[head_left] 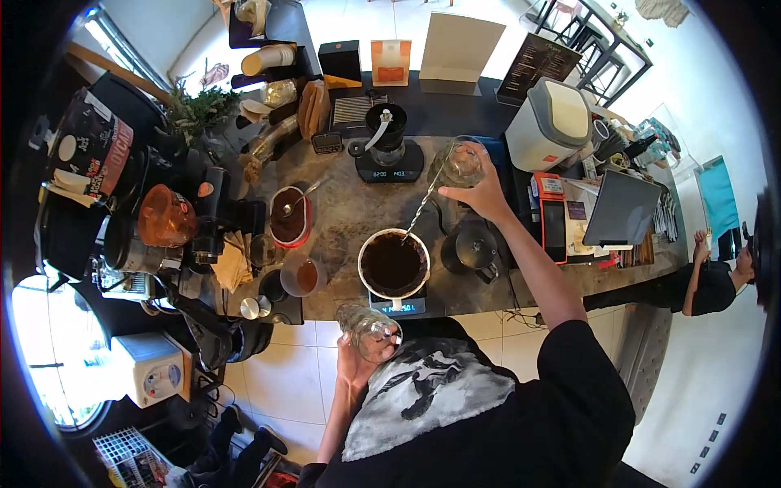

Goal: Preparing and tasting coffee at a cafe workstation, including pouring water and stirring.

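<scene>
Cluttered stone counter [342,213], left hand [355,368] gripping glass [370,329], right hand [482,195] gripping jar [458,163], dripper [394,264] between.

We note black kettle [476,248] on counter, second scale with grinder [387,150] behind, white bin [551,122] at right, tablet [622,209] beside it, potted plant [199,106] left.
</scene>
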{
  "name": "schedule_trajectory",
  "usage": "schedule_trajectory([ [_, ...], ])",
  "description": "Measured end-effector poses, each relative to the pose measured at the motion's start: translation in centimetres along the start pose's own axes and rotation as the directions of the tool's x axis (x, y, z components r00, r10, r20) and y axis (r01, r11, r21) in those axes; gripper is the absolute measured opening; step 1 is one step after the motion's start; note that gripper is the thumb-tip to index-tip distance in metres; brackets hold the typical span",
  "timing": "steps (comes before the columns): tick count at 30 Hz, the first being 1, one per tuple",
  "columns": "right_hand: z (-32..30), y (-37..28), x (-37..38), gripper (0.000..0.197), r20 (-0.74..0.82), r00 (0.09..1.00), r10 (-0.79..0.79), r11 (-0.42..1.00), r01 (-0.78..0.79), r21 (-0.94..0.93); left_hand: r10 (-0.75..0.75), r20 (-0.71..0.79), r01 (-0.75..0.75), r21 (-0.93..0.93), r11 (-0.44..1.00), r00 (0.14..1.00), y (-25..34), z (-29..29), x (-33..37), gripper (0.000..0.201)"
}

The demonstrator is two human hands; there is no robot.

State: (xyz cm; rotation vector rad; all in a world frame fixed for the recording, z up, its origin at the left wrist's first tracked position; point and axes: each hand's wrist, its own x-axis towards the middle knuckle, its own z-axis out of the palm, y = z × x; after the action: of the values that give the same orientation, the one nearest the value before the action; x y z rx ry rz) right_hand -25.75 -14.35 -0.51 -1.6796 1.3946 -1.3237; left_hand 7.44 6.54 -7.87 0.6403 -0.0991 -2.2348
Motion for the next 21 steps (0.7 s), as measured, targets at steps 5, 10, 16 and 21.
schedule_trajectory([
  [5,0.0,2.2,1.2,0.081,0.047,0.998,0.033,0.998,-0.035,0.043,0.056,-0.091,-0.053,0.035,0.998,0.994,-0.6,1.8,0.0,0.076],
  [10,1.6,4.6,3.4,0.082,0.174,0.985,0.011,0.988,-0.038,0.149,0.070,-0.060,-0.072,-0.028,0.997,0.996,-0.8,0.8,0.3,0.081],
  [16,5.1,6.2,4.5,0.089,0.365,0.931,0.013,0.978,-0.088,0.188,0.102,-0.062,-0.108,-0.087,0.990,0.993,-1.2,0.3,0.2,0.083],
  [21,7.7,7.7,5.4,0.099,0.533,0.844,0.059,0.997,-0.074,0.007,0.149,-0.036,-0.152,-0.102,0.983,0.988,-1.3,0.7,0.0,0.078],
])
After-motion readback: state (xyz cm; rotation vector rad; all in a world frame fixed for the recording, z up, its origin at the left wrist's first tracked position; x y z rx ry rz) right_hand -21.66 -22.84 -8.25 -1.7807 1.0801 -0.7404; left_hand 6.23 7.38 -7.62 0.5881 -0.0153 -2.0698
